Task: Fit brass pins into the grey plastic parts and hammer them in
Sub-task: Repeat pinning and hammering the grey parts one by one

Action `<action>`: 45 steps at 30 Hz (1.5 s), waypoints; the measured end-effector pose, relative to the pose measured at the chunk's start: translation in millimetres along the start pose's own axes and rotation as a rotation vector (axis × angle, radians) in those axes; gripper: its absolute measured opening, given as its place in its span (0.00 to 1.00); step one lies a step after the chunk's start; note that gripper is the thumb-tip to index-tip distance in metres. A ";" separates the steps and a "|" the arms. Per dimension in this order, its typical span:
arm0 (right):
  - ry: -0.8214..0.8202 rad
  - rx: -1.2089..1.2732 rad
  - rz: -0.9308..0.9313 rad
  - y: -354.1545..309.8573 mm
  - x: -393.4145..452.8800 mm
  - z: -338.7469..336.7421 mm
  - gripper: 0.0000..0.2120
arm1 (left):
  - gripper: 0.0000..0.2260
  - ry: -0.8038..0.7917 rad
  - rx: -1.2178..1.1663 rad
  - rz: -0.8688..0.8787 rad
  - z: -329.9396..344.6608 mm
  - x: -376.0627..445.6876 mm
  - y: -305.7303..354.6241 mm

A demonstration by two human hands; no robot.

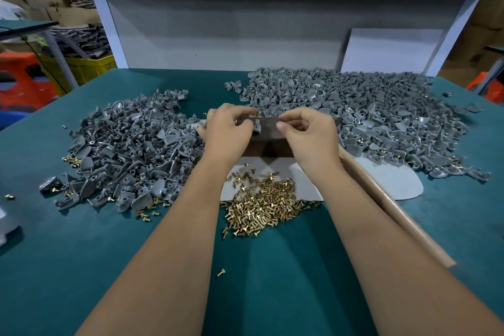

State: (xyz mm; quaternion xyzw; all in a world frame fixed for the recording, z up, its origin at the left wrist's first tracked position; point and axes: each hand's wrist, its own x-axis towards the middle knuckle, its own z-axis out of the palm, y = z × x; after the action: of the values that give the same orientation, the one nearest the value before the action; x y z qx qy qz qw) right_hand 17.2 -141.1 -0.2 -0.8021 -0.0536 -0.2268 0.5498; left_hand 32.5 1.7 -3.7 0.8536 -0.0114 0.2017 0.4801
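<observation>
On the green table a dark block (268, 135) stands in the middle, with one grey plastic part (256, 125) on its top. My left hand (227, 131) has its fingers curled against this part. My right hand (305, 132) hovers just right of it with thumb and forefinger pinched together; what they pinch is too small to see. A heap of brass pins (261, 203) lies in front of the block. Piles of grey plastic parts lie on the left (128, 155) and on the right (362, 114).
A white pad (392, 180) lies under the block. A long brown wooden handle (392, 209) runs from the block toward the right front. A white board (390, 49) leans at the back. Stray brass pins lie at the front (221, 272) and far left (9, 196).
</observation>
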 end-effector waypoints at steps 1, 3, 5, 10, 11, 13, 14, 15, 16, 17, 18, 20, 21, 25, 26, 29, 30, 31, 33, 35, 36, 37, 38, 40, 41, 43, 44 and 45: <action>0.032 -0.020 0.005 0.8 1.4 -0.9 0.12 | 0.15 -0.010 -0.007 -0.002 0.2 0.0 -0.6; 0.051 -0.062 0.008 2.1 3.5 -2.1 0.11 | 0.16 -0.071 -0.069 -0.022 1.1 0.0 -1.0; 0.042 -0.080 0.012 3.5 4.8 -2.8 0.10 | 0.16 -0.114 -0.112 -0.031 2.0 -0.9 -0.1; 0.050 -0.136 0.020 6.3 7.9 -2.4 0.07 | 0.13 -0.060 -0.104 -0.021 5.1 0.0 -1.6; 0.051 -0.130 0.018 6.8 8.1 -1.9 0.07 | 0.12 -0.052 -0.097 -0.016 6.1 0.8 -2.3; 0.053 -0.124 0.011 7.5 8.3 -1.0 0.08 | 0.09 -0.025 -0.037 0.014 7.2 1.9 -3.1; 0.058 -0.125 0.010 7.6 8.5 -1.0 0.08 | 0.09 -0.011 -0.004 0.030 7.6 2.2 -3.5; 0.062 -0.124 0.011 7.8 8.8 -1.0 0.08 | 0.08 0.003 0.019 0.038 7.7 2.1 -3.6; 0.064 -0.121 0.010 8.0 9.2 -0.9 0.09 | 0.07 0.017 0.030 0.039 7.7 1.7 -3.4; 0.063 -0.117 0.008 8.2 9.5 -0.6 0.08 | 0.05 0.023 0.024 0.034 7.7 1.5 -3.4; 0.061 -0.111 0.005 8.4 9.7 -0.3 0.08 | 0.04 0.019 0.005 0.031 8.0 1.4 -3.7; 0.061 -0.098 -0.001 7.8 9.3 0.6 0.08 | 0.04 -0.009 -0.037 0.038 8.5 1.1 -3.2; 0.062 -0.095 -0.006 7.4 9.2 0.9 0.08 | 0.05 -0.024 -0.045 0.046 9.0 0.5 -2.2; 0.048 -0.075 -0.035 6.3 8.0 1.8 0.11 | 0.08 -0.016 0.022 0.081 11.8 -2.4 -0.3; 0.042 -0.060 -0.044 6.1 7.5 2.3 0.11 | 0.09 -0.005 0.034 0.084 12.0 -3.4 -0.1; 0.038 -0.043 -0.069 4.9 6.0 3.6 0.13 | 0.11 -0.012 -0.011 0.143 10.7 -4.5 0.3; 0.035 -0.044 -0.074 4.7 5.6 3.9 0.14 | 0.11 -0.024 -0.039 0.163 10.3 -4.8 0.8; 0.030 -0.047 -0.080 4.7 5.4 4.3 0.13 | 0.10 -0.028 -0.052 0.182 10.1 -5.4 1.7; 0.018 -0.047 -0.089 5.6 5.2 5.3 0.12 | 0.10 -0.011 -0.033 0.217 10.2 -5.8 2.6; 0.010 -0.041 -0.091 6.5 5.2 6.2 0.12 | 0.10 0.007 -0.024 0.236 11.1 -5.5 2.2; 0.007 -0.040 -0.095 6.9 5.3 6.7 0.12 | 0.10 0.012 -0.025 0.240 11.5 -5.4 1.9; 0.006 -0.038 -0.100 7.2 5.6 6.9 0.12 | 0.09 0.017 -0.022 0.243 11.7 -5.3 1.5; 0.006 -0.032 -0.102 7.6 6.1 7.0 0.12 | 0.08 0.018 -0.014 0.247 11.8 -5.5 1.0; 0.009 -0.009 -0.094 8.3 6.9 7.1 0.12 | 0.06 0.018 -0.006 0.254 11.1 -5.4 0.2; 0.007 -0.003 -0.088 8.6 7.2 7.0 0.12 | 0.05 0.021 -0.006 0.256 10.8 -5.1 -0.1; 0.001 -0.007 -0.083 9.2 7.1 7.5 0.11 | 0.04 0.029 -0.011 0.248 10.3 -4.8 -0.1; -0.002 -0.009 -0.085 9.2 6.9 7.4 0.10 | 0.04 0.030 -0.014 0.238 10.1 -4.7 -0.3; -0.004 -0.008 -0.088 9.1 6.5 7.1 0.09 | 0.05 0.029 -0.017 0.223 10.0 -4.9 -0.5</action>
State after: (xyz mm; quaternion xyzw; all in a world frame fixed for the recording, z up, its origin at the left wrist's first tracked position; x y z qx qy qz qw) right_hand 28.2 -139.4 -7.4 -0.8017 -0.0890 -0.2491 0.5360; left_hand 31.4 -7.0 -10.5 0.8398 -0.1012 0.2662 0.4622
